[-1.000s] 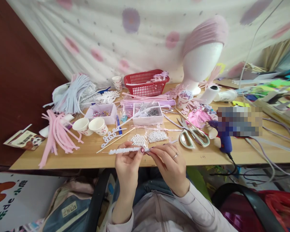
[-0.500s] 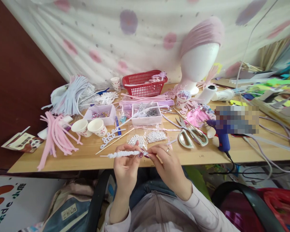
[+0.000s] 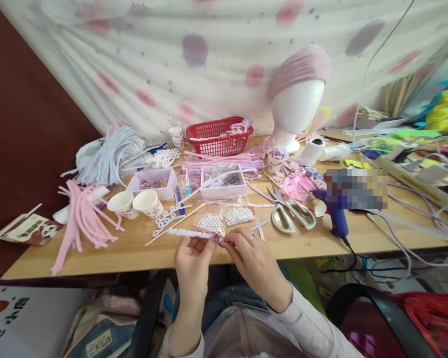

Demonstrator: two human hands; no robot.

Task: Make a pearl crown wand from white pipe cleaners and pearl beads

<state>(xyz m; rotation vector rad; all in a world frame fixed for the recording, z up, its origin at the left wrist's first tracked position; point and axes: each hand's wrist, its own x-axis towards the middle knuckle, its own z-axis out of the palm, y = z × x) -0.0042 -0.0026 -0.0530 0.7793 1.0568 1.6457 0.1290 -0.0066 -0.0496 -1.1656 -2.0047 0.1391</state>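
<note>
White stem (image 3: 186, 232), coiled-looking, held over the worktop's (image 3: 129, 256) near edge, just near of the pearls (image 3: 211, 222). Left hand (image 3: 192, 259): grip pinching it. Right hand (image 3: 254, 262): grip pinching its right end (fingertips partly hidden). Advisable: left steady, right turning in small, even twists.

The inner end of the white fuzzy strand (image 3: 184, 232) is hidden where the left hand (image 3: 191, 263) and right hand (image 3: 252, 261) meet (its tip cannot be made out). A pixelated patch (image 3: 358, 190) covers whatever lies beside the glue gun (image 3: 337, 215). The bottom edge cuts off the backpack (image 3: 110, 333); the trinkets (image 3: 151, 183) are too small to tell apart.
</note>
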